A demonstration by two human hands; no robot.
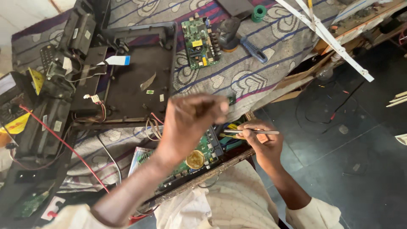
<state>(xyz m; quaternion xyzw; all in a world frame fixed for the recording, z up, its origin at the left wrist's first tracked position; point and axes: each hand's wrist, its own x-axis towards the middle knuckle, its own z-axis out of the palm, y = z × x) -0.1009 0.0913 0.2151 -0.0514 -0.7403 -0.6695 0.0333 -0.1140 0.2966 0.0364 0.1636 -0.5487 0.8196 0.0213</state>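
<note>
Green board [199,159] lies at the near table edge, over your lap, partly hidden by your left forearm. Your right hand [259,138] pinches slim tweezers [250,132], tips pointing left at the board's right end. Your left hand [193,118] hovers above the board, fingers curled together; whether its grip holds anything, cannot tell. Farther back on the patterned cloth [237,80]: a second green board [199,42], a black frame [140,72], a blue-handled tool [253,50], a green solder spool [258,12].
</note>
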